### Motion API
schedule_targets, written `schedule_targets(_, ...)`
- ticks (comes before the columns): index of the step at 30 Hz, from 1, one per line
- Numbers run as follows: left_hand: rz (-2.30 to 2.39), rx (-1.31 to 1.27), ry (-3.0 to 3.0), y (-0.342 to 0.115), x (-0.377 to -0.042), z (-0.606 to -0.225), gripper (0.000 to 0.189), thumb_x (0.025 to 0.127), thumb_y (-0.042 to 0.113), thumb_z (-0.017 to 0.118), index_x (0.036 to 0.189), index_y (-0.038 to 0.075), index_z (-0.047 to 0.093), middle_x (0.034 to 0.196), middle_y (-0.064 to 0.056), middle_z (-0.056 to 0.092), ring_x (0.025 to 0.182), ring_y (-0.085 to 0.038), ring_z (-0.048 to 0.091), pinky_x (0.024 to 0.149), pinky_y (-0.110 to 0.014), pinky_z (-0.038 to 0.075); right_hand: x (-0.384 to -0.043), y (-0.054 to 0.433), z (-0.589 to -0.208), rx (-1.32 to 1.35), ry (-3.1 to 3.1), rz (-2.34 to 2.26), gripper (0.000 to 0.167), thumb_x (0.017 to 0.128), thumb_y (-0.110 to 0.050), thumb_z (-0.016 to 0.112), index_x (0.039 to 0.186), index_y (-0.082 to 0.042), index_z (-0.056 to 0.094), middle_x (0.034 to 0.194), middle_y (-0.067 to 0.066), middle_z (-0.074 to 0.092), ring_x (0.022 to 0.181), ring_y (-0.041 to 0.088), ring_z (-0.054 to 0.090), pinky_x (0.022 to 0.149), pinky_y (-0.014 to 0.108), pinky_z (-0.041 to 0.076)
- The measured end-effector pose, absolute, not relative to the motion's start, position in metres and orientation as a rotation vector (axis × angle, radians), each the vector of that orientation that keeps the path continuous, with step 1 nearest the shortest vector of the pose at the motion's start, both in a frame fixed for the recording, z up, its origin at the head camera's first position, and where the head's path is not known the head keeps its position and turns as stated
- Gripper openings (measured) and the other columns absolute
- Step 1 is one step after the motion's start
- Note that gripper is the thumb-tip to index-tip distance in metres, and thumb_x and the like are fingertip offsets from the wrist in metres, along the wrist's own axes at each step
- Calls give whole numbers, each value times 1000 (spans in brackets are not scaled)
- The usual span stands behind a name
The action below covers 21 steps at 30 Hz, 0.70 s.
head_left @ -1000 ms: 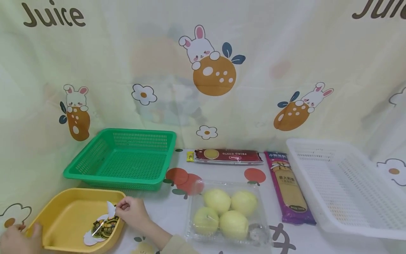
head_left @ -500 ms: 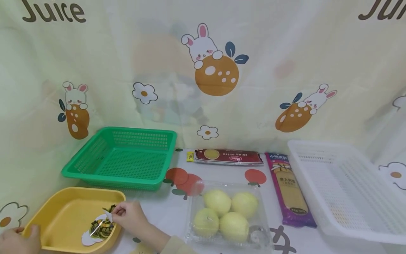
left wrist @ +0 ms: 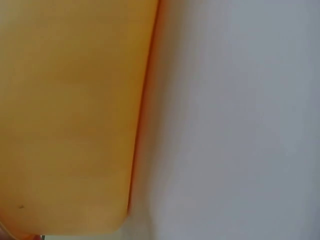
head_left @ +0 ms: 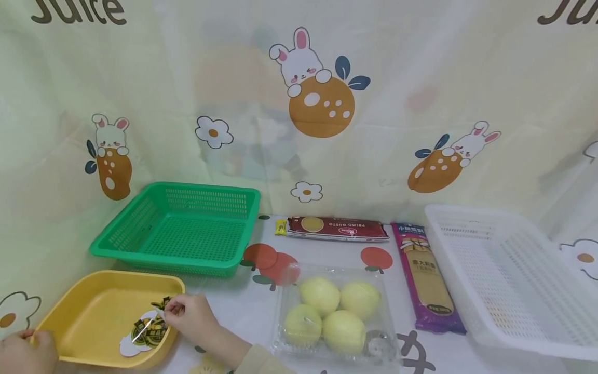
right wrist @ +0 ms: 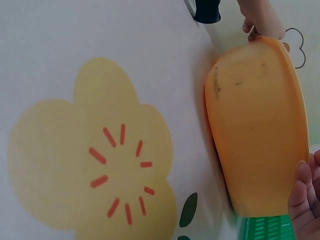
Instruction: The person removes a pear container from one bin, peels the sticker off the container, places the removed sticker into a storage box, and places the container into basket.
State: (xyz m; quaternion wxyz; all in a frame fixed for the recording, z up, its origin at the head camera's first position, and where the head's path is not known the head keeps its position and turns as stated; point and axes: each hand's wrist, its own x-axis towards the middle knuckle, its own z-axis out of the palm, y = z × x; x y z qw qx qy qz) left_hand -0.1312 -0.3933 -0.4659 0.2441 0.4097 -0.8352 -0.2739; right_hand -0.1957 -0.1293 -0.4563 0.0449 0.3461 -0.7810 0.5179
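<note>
At the lower left of the head view stands a yellow plastic basin (head_left: 100, 317). My left hand (head_left: 29, 353) grips its left rim, thumb on the inner side. Over the right rim, my right hand (head_left: 192, 314) pinches a black-and-yellow sticker (head_left: 160, 305) with a white back, between thumb and fingertips. Several similar round stickers (head_left: 150, 332) lie overlapped in the basin's right part, some white side up. The right wrist view shows the basin's outer side (right wrist: 255, 125), with both hands at its rim; the left wrist view shows mostly its wall (left wrist: 70, 110).
Behind the basin is a green mesh basket (head_left: 187, 228). Right of it, a clear box (head_left: 285, 291) holds several yellow-green fruits (head_left: 320, 294). A red pasta packet (head_left: 336, 229), a purple noodle packet (head_left: 427, 280) and a white basket (head_left: 460, 270) stand farther right.
The pinched sticker, held upright with its white back showing a second ago, is now lower and tilted toward the pile. My right hand dipped slightly; my left hand keeps its grip on the rim.
</note>
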Motion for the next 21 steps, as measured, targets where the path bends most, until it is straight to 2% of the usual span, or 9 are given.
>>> schedule_targets(3, -720, 1040, -2216, -394, -131, -467, 30, 77, 8, 32, 87, -17, 46, 85, -36, 41, 78, -51, 40, 64, -53, 30, -195, -130, -457, 1037, -2387, 1608, 4, 79, -3, 63, 77, -5, 65, 66, -7, 59, 54, -9, 41, 50, 7, 37)
schedule_targets(10, -797, 1071, -2183, -396, -130, -460, 30, 77, 3, 31, 91, -19, 46, 80, -37, 46, 72, -48, 43, 53, -44, 30, -191, -130, -453, 998, -2425, 1742, 6, 78, -3, 64, 84, -3, 65, 71, -8, 60, 55, -7, 44, 50, 9, 39)
schedule_targets(16, -664, 1178, -2366, -395, -130, -458, 34, 82, 5, 26, 97, -18, 45, 91, -35, 45, 85, -49, 44, 72, -52, 34, -190, -126, -450, 965, -2456, 1785, 7, 77, -4, 64, 84, -2, 65, 71, -8, 60, 55, -5, 44, 49, 11, 39)
schedule_targets(21, -653, 1259, -2391, -397, -133, -462, 36, 83, 5, 24, 104, -17, 43, 97, -33, 43, 91, -46, 43, 78, -52, 34, -185, -122, -446, 965, -2499, 1933, 7, 78, -8, 67, 83, -3, 66, 69, -11, 59, 54, -5, 47, 48, 13, 40)
